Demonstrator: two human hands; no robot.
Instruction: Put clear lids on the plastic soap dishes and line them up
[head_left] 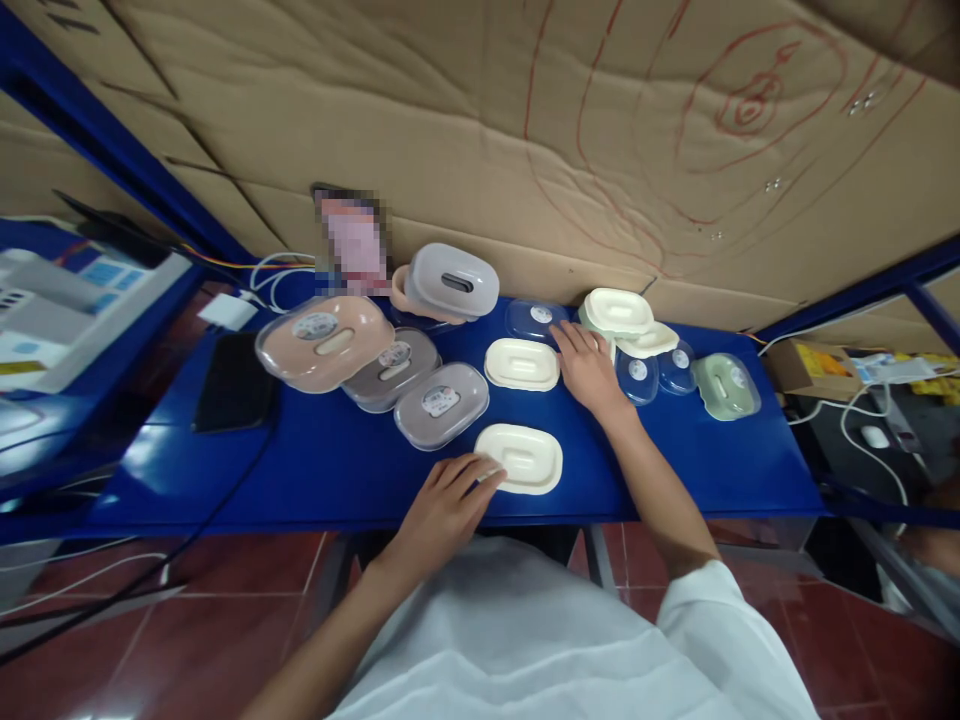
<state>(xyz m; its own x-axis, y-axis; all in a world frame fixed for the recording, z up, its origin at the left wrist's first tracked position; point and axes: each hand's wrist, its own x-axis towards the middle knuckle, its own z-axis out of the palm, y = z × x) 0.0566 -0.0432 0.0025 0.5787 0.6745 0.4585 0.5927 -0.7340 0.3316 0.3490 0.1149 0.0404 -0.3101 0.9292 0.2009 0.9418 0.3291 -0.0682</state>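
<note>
Cream rounded-oblong plastic tray [528, 457]: where?

Blue bench [322, 485], near edge; left hand [451, 498] half-curled at tray's left rim, hold unclear.

Right hand [589, 368]?

Loosely open, seemingly empty. Light rim pressure should suit.

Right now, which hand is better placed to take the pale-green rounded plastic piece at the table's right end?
Likely right: the right hand is nearer the green piece; the left hand is farther, at the front cream oval plastic tray.

on table [337, 480]: containers [326, 345] left | two trays [517, 366] middle | lids [637, 380] right
</note>
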